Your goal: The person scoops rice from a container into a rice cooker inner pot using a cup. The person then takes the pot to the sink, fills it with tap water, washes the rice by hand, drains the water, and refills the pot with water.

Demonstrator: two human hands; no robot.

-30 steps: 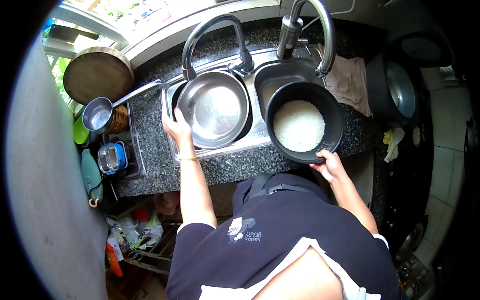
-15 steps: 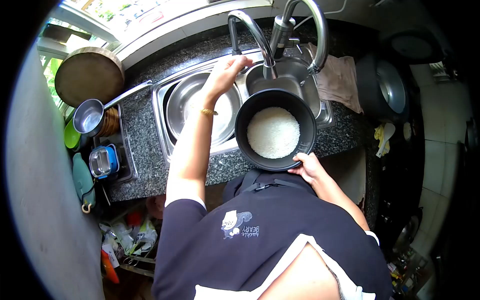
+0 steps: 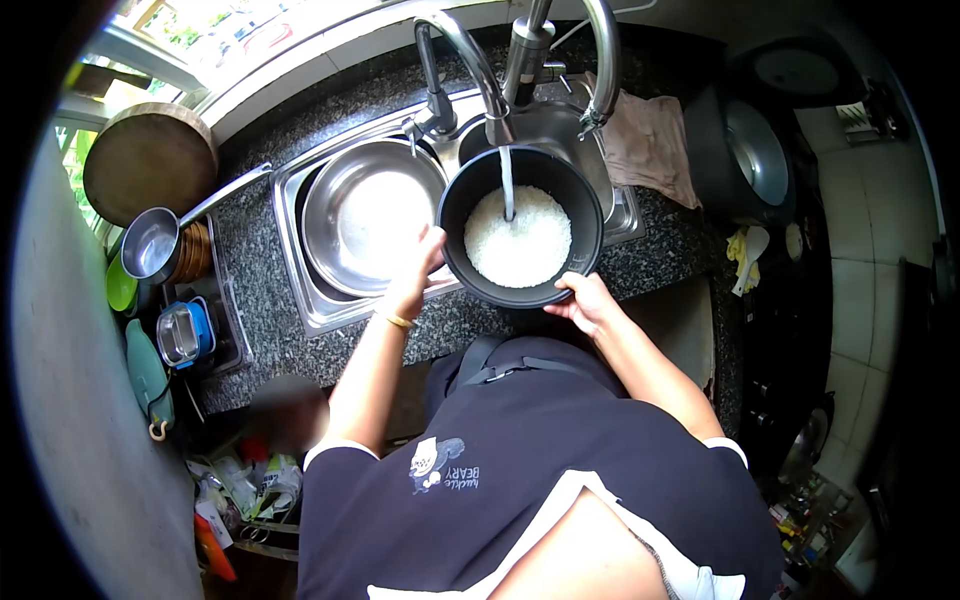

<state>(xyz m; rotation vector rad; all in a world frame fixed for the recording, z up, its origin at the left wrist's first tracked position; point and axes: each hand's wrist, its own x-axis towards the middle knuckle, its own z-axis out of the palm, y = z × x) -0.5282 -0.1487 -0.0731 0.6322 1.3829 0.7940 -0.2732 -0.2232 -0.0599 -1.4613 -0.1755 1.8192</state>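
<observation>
A dark rice cooker pot (image 3: 587, 225) holds white rice (image 3: 500, 255) and is tilted slightly over the sink's front edge. Its lower right rim is gripped by my right hand (image 3: 587, 303), with the thumb on the inside. My left hand (image 3: 415, 278) is at the pot's left side, its fingers stretched toward the rim; whether they touch it I cannot tell. From the curved faucet (image 3: 497, 125) a stream of water (image 3: 507, 180) falls onto the rice.
A wide steel basin (image 3: 330, 215) sits in the left bowl of the sink (image 3: 290, 270). On the left are a saucepan (image 3: 152, 245), a round chopping board (image 3: 150, 165) and a blue-rimmed container (image 3: 182, 335). A cloth (image 3: 650, 145) and a dark cooker (image 3: 715, 160) are on the right.
My left hand has come back from the faucet lever to the pot's left side. Water now runs from the faucet into the pot. My right hand keeps its grip on the rim.
</observation>
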